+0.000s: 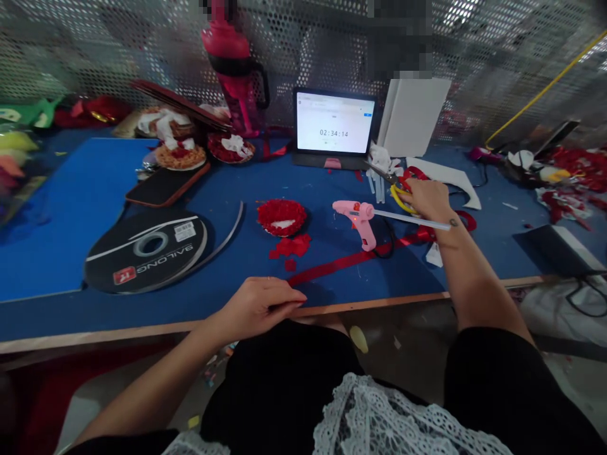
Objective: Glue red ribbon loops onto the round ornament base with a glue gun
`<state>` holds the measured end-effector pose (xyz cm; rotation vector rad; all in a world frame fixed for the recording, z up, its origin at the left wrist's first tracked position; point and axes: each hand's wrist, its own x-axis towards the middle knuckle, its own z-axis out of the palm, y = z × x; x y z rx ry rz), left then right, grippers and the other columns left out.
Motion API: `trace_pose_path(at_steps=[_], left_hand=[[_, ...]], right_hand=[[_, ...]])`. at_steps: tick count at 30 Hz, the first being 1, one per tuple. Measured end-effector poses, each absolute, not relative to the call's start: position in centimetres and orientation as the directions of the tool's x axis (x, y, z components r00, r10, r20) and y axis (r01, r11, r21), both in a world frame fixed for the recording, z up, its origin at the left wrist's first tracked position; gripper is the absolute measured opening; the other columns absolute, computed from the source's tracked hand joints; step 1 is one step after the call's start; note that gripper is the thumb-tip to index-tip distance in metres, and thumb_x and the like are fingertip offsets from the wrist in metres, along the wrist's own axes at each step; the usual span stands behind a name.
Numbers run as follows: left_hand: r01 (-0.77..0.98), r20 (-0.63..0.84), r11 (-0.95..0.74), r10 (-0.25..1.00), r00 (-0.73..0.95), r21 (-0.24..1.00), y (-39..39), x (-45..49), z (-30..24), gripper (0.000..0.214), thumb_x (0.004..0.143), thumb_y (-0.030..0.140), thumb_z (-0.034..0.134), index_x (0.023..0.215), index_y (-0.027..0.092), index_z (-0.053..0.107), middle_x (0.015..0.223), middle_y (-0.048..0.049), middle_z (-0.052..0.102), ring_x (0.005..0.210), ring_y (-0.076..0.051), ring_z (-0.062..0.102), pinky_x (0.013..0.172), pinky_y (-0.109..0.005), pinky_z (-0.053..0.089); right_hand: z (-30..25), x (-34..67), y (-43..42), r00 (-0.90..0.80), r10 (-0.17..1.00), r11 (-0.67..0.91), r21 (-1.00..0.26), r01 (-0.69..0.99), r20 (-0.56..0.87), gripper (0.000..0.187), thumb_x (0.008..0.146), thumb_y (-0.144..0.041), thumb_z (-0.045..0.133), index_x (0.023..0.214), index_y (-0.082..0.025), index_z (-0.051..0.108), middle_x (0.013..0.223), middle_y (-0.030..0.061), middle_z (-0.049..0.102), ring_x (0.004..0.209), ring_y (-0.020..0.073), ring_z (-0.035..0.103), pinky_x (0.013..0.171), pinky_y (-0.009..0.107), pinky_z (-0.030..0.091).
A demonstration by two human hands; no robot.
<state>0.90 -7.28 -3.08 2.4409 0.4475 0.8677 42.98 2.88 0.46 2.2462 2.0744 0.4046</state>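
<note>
My left hand (263, 304) rests at the table's front edge, fingers closed at the near end of a red ribbon (332, 268). The ribbon runs flat to the right, passing in front of a pink hot glue gun (361, 221). A long glue stick (410, 219) sticks out of the gun's back, towards my right wrist. My right hand (429, 197) is stretched far forward, its fingers curled at the yellow handle of the scissors (401, 197). The scissor blades point away to the left. Left of the gun sits a red fuzzy piece with a white middle (282, 218), beside loose red scraps (290, 246).
A large black ribbon spool (147, 253) lies left on the blue table (227, 294). Behind stand a tablet (334, 123) showing a timer and a pink bottle (234, 76). A phone (168, 183), decorated round pieces (180, 155) and a white cut sheet (448, 177) lie around.
</note>
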Motion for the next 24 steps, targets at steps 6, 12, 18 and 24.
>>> trace_pose_path(at_steps=[6, 12, 18, 24], left_hand=[[0.153, 0.459, -0.803, 0.473, 0.752, 0.577, -7.2, 1.1, -3.0, 0.019, 0.092, 0.017, 0.052, 0.094, 0.018, 0.07, 0.078, -0.0019, 0.074, 0.068, -0.01, 0.069, 0.064, -0.018, 0.055], [0.142, 0.421, -0.743, 0.514, 0.747, 0.655, -7.4, 1.4, -2.5, 0.016, 0.09, 0.016, 0.056, 0.093, 0.017, 0.071, 0.077, -0.0027, 0.074, 0.068, -0.01, 0.07, 0.064, -0.017, 0.055], [-0.065, 0.423, -0.594, 0.487, 0.765, 0.802, -9.6, 3.2, -1.1, 0.022, 0.088, 0.008, 0.053, 0.097, 0.018, 0.07, 0.084, -0.004, 0.076, 0.077, -0.01, 0.072, 0.07, -0.017, 0.057], [-0.358, 0.524, -0.535, 0.195, 0.829, 0.765, -11.9, 7.5, -0.4, 0.023, 0.089, 0.006, 0.05, 0.102, 0.012, 0.067, 0.102, -0.0122, 0.074, 0.095, -0.017, 0.071, 0.085, -0.026, 0.059]], right_hand=[[-0.7, 42.7, 5.8, -0.01, 0.995, -0.013, 0.222, 0.975, 0.101, 0.038, 0.089, -0.044, 0.057, 0.107, -0.012, 0.063, 0.091, 0.0175, 0.071, 0.079, 0.0279, 0.062, 0.065, 0.032, 0.036], [-0.2, 43.1, 5.2, -0.123, 0.985, 0.114, 0.081, 0.99, 0.117, 0.036, 0.09, -0.036, 0.056, 0.117, -0.013, 0.061, 0.109, 0.016, 0.068, 0.096, 0.0271, 0.061, 0.078, 0.034, 0.043], [0.3, 43.4, -4.0, -0.029, 0.957, 0.061, -0.102, 0.993, 0.29, 0.036, 0.094, -0.039, 0.045, 0.106, -0.013, 0.065, 0.093, 0.0141, 0.067, 0.086, 0.0247, 0.062, 0.077, 0.035, 0.047], [-1.5, 38.9, -15.7, -0.137, 0.987, 0.159, -0.513, 0.844, 0.081, 0.041, 0.088, -0.05, 0.058, 0.113, -0.018, 0.061, 0.058, -0.0051, 0.052, 0.05, 0.0113, 0.047, 0.052, 0.022, 0.04]])
